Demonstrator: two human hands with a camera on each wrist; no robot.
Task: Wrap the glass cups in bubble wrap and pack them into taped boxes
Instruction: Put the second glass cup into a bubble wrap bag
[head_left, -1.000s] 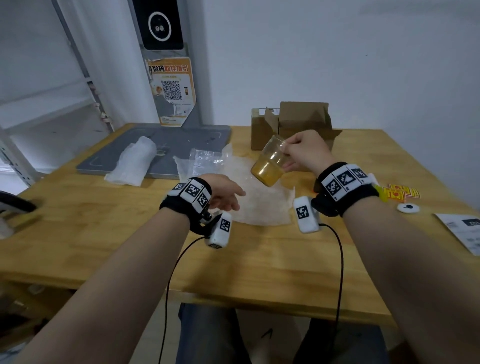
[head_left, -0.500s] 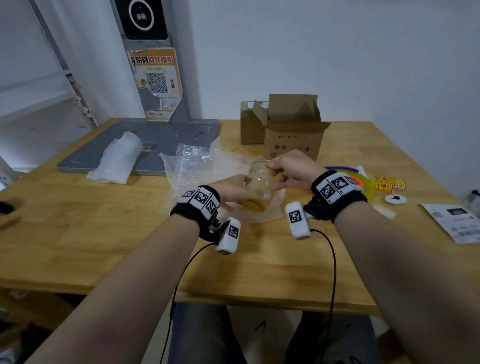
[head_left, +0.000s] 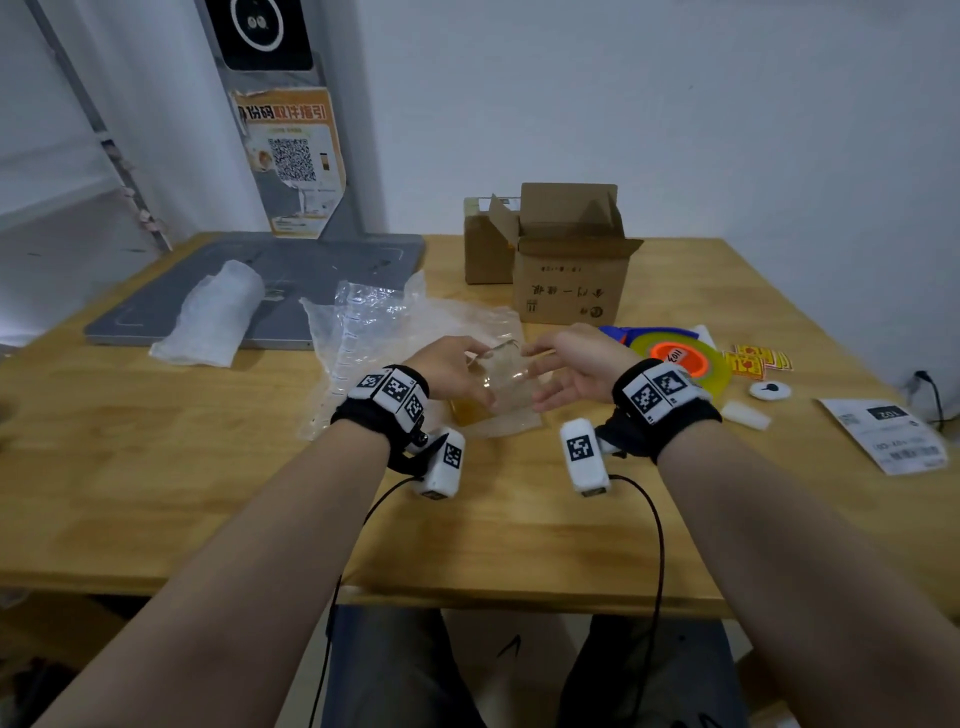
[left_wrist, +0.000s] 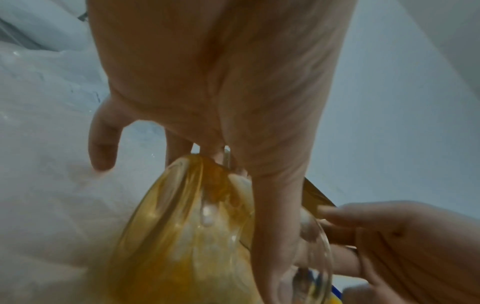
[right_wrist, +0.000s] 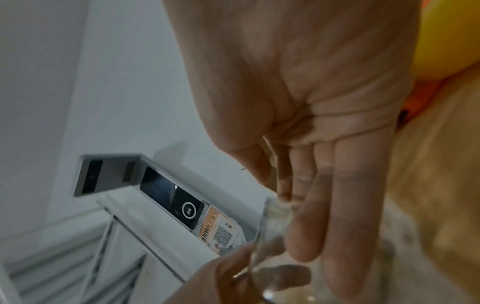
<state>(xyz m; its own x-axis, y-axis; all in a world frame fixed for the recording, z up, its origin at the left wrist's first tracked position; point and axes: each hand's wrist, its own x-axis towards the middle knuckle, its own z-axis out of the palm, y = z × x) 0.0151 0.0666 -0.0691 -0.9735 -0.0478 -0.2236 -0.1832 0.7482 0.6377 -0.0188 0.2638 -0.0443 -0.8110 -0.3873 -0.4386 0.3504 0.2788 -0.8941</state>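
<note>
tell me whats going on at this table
A person is packing glassware. Both hands are on a clear glass cup with an amber base, over a sheet of bubble wrap spread on the wooden table. The left hand grips its side; the right hand touches the rim with straight fingers. The cup is not wrapped yet. An open cardboard box waits behind, with a roll of tape to the right.

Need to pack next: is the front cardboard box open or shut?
Open: the box has its top flaps standing up and spread, untaped. Its inside is hidden.
</note>
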